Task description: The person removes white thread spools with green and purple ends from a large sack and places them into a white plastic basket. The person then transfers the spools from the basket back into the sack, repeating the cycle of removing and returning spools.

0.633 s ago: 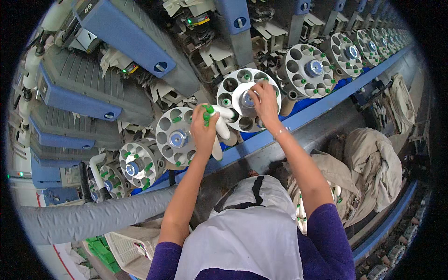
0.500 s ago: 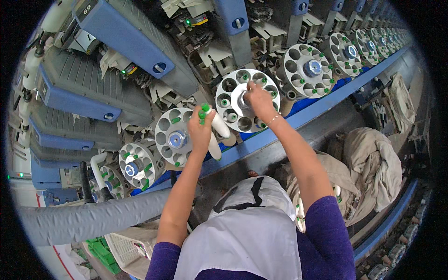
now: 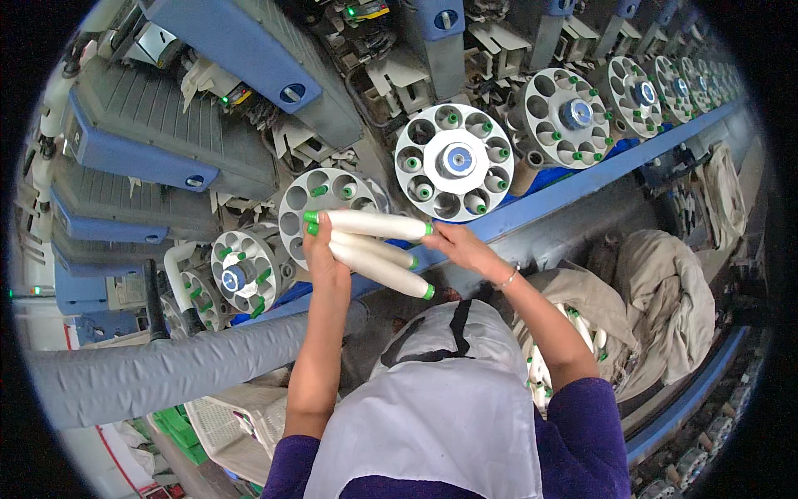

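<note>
Head view: left hand (image 3: 328, 256) clasps 3 white bobbins (image 3: 374, 223) near 1 end; right hand (image 3: 460, 248) bunches at 1 green tip (image 3: 429, 229), hold unclear; loosened clasp could drop them.

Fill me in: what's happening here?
Someone is handling white bobbins with green ends. The left hand holds three by one end; the right hand is at the far tip of the top one. In front, a round magazine is mostly loaded, though two pockets look empty. A sack with more bobbins sits to the right.
</note>
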A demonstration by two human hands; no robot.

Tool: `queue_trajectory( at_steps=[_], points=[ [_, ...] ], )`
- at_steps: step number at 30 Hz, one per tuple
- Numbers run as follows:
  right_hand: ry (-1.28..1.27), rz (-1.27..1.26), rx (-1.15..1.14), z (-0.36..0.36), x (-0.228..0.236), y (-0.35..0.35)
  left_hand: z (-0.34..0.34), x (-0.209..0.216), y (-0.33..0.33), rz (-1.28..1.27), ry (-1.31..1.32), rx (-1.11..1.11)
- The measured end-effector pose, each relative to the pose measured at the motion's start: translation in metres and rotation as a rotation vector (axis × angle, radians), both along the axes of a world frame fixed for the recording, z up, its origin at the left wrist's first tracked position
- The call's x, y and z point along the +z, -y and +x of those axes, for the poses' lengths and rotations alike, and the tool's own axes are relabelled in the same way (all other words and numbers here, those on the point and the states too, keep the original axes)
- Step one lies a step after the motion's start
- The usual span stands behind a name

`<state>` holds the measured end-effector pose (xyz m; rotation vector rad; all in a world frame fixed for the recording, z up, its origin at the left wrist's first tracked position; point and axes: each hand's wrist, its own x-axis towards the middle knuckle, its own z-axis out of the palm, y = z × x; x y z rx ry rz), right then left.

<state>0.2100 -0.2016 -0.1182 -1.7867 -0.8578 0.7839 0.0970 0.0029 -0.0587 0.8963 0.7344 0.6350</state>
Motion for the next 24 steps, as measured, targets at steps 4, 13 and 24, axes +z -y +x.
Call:
queue_trajectory(
  at_steps=[4, 13, 24],
  points=[
    [0.086, 0.039, -0.278, -0.007, -0.018, 0.014, -0.006, -0.009, 0.003, -0.064, -0.025, 0.066],
    [-0.747, 0.631, -0.539, 0.021, -0.009, 0.029, -0.004, -0.025, 0.007, -0.080, -0.014, -0.021],
    [-0.255, 0.392, -0.761, 0.034, -0.023, 0.046, 0.012, -0.013, 0.014, -0.049, -0.008, -0.074]
  ],
)
